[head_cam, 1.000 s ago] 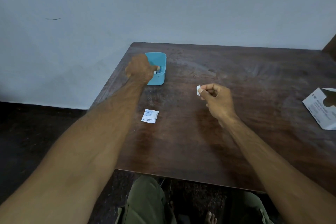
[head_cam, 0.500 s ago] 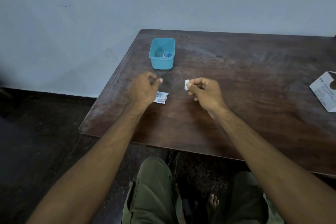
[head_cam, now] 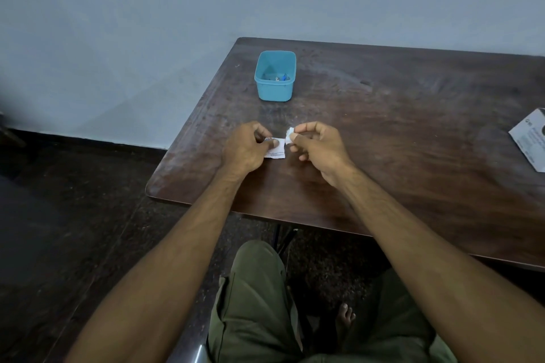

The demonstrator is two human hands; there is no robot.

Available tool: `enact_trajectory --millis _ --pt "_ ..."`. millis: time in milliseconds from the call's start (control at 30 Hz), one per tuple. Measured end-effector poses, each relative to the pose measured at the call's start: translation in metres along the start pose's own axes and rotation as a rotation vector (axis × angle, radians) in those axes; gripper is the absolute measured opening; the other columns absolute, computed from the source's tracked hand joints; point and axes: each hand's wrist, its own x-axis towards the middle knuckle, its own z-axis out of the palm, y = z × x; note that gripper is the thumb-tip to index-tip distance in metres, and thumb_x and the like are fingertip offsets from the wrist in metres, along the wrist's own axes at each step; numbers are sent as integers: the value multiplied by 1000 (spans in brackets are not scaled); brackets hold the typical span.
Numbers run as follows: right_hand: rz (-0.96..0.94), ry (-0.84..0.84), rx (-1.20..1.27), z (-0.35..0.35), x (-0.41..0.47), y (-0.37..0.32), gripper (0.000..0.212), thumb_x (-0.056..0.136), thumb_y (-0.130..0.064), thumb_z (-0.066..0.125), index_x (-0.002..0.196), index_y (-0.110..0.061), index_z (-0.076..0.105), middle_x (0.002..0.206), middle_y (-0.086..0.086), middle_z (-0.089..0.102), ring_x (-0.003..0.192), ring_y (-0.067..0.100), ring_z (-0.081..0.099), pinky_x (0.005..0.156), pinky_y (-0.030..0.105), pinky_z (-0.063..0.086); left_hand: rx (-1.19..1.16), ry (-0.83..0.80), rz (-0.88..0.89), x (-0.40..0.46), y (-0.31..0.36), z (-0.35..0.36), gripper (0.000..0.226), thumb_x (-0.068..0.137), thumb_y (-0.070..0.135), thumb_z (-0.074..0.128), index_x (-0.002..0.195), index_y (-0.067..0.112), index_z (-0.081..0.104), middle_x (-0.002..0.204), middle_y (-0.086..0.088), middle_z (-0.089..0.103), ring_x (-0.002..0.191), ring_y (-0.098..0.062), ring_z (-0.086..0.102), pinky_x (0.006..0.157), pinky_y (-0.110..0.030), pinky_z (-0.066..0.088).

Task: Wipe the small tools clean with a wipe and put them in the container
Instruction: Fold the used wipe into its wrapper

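Observation:
A turquoise container (head_cam: 275,88) stands on the dark wooden table (head_cam: 398,132), with several small tools (head_cam: 279,77) lying in its bottom. Nearer to me, a white printed wipe packet (head_cam: 277,152) lies flat on the table. My left hand (head_cam: 246,149) rests on the packet, thumb and fingers pinched on its left part. Just right of it, my right hand (head_cam: 317,144) pinches a small folded white wipe (head_cam: 289,138) between thumb and forefinger, a little above the table.
A white box (head_cam: 530,143) of wipes lies at the table's right edge, partly cut off. The table's left corner is close to my left arm. A pale wall runs behind. My knees and a bare foot show below the table.
My left hand drew back from the container, came down to the wipe packet and closed on it. My right hand kept hold of the wipe and stayed about where it was.

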Motion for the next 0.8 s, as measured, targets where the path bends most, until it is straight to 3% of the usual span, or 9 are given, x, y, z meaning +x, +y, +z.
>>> enact_trajectory --millis 67,200,400,533,667,800 --pt "-20 -20 -56 2 -1 -2 10 86 -10 70 89 -17 63 79 3 71 63 7 65 50 19 46 -206 -2 -32 -1 1 -3 15 80 25 77 75 22 63 82 2 70 76 -14 65 72 -31 55" --pt "-93 -83 -129 6 -5 -9 10 86 -12 70 86 -20 65 81 1 70 68 7 66 53 19 47 -463 -6 -105 -10 10 -9 9 87 17 70 87 9 66 78 -5 71 56 -5 62 44 -14 43" --pt "-177 -47 -212 7 -11 -11 5 88 -11 67 91 -14 69 83 2 71 68 7 65 49 15 48 -727 -71 -197 -20 13 -7 8 93 19 63 89 14 67 88 -5 70 76 -15 69 59 -23 56" --pt "-240 -13 -286 7 -11 -5 6 87 -10 68 89 -15 70 80 -3 71 68 6 66 54 14 47 -840 -117 -244 -28 19 -1 12 93 19 62 88 11 68 86 -6 70 72 -13 70 67 -27 60" --pt "-260 67 -341 7 -11 0 5 87 -11 67 89 -15 67 76 -4 69 66 10 67 58 28 56 -831 -92 -256 -31 23 5 17 92 25 63 83 12 69 86 -6 71 73 -13 70 63 -26 59" --pt "-232 58 -301 6 -14 -1 7 86 -7 64 89 -12 67 79 2 70 71 15 70 60 30 60 -798 -62 -245 -33 25 9 20 92 26 64 81 11 70 88 -9 71 75 -16 70 58 -23 56"
